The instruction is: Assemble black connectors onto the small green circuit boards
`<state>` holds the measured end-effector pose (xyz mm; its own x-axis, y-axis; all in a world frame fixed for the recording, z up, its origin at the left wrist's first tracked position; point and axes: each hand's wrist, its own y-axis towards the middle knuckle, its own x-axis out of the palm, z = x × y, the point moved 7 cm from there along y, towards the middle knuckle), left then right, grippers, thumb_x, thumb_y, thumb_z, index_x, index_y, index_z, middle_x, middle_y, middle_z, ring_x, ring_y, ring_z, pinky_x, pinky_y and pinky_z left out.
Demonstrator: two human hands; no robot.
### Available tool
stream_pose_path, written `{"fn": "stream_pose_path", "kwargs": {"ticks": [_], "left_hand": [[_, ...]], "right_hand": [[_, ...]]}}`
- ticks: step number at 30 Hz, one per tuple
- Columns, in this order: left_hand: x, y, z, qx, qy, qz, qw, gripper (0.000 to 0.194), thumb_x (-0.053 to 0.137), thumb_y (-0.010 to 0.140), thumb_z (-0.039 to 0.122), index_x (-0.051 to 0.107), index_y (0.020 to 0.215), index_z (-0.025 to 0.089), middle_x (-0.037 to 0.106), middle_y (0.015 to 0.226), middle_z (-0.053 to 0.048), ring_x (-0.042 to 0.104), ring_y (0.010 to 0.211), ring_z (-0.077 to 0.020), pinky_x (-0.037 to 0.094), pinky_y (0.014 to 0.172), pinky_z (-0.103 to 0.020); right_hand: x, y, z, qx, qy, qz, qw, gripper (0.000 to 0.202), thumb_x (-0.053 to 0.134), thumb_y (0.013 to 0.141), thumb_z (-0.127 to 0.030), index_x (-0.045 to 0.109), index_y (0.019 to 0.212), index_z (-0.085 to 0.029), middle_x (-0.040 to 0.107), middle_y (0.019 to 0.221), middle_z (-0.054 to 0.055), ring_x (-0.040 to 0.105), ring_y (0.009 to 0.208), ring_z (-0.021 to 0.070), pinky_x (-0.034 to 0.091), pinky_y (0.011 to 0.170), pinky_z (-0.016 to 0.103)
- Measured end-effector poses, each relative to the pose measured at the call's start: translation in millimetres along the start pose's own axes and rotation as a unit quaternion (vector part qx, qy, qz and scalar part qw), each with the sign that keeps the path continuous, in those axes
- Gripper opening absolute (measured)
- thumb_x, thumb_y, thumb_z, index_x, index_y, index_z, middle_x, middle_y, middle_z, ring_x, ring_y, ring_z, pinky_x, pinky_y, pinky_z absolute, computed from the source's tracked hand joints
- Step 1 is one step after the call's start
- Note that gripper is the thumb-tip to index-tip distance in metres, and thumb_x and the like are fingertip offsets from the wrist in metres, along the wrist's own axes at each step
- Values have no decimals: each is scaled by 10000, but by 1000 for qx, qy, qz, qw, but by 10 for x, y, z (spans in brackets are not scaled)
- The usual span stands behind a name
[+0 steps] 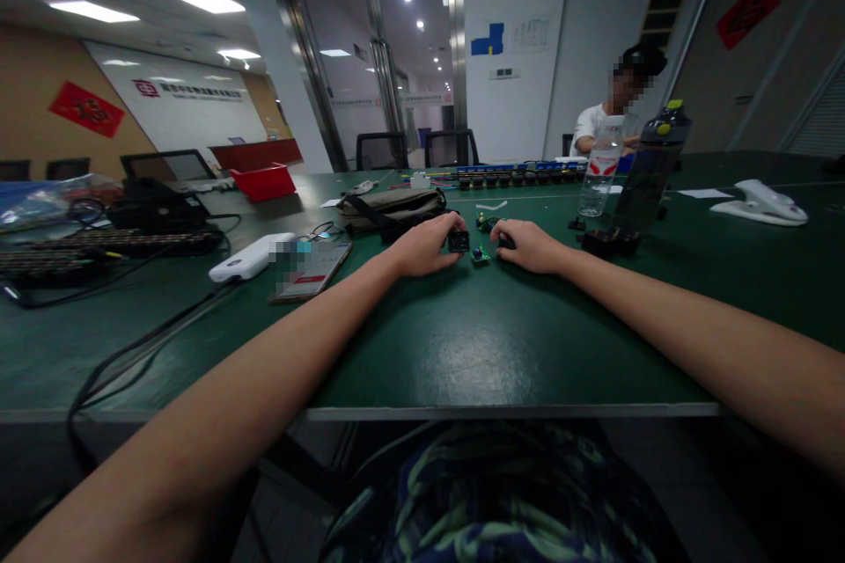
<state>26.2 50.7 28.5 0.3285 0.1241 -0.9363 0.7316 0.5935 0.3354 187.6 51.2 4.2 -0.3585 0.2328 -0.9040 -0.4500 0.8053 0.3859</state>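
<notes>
My left hand [428,246] is closed on a small black square plastic housing [459,241], pinched between thumb and fingers with its hollow side turned toward me. My right hand [530,247] is curled just above the table, with a small dark piece [506,242] between thumb and fingers; its kind is hard to make out. Between the two hands a small green circuit board [480,256] with a dark round part lies on the green table [488,343]. Just behind them rests another little cluster of green board parts [487,223].
A phone [310,271], a white power bank [251,257] with cables and a grey bag [393,209] lie left. On the right stand a water bottle [599,171], a dark bottle [650,180] and a white handheld device [759,204]. Another person [604,127] sits across the table.
</notes>
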Motion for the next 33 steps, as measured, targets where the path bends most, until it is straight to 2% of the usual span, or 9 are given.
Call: {"fn": "stream_pose_path", "kwargs": {"ticks": [10,17,21,25,28,33], "left_hand": [[-4,7,21,17,6,11,1000,390,609,775,267,508,1143,185,626,1166,-97,628,1058,-248,507,921,-377],[-5,-3,29,21,6,16,1000,386,615,776,260,514,1140,182,631,1152,-95,632,1040,-242,511,906,-372],[-6,-8,35,23,6,16,1000,377,608,781,258,516,1138,180,632,1149,-95,633,1032,-237,511,902,-369],[-9,-3,43,29,9,16,999,372,605,783,256,522,1136,173,631,1150,-101,631,1036,-240,511,899,-366],[-11,3,40,30,12,18,999,362,602,793,270,525,1134,174,633,1146,-100,632,1032,-240,512,900,-368],[-6,5,30,31,14,20,999,367,612,794,278,528,1135,173,634,1144,-101,636,1028,-244,516,894,-369]], "right_hand": [[-34,7,-28,-52,53,41,996,223,630,696,-67,662,894,-163,611,818,16,548,746,150,400,715,245],[-46,0,-44,-88,70,69,991,153,607,740,-101,687,850,-171,644,784,19,559,708,144,420,705,254],[-70,-8,-72,-98,72,88,989,248,578,759,-85,713,955,-154,697,876,53,607,754,159,463,748,278],[-47,-10,-171,-130,53,84,987,335,564,795,-78,726,1070,-177,734,1039,75,666,936,204,494,895,349],[5,4,-222,-146,29,60,987,347,552,820,-66,739,1081,-200,743,1107,71,667,1052,222,489,974,379],[34,19,-225,-158,3,35,987,302,560,841,-71,764,1027,-191,759,1081,73,688,1027,219,504,961,361]]}}
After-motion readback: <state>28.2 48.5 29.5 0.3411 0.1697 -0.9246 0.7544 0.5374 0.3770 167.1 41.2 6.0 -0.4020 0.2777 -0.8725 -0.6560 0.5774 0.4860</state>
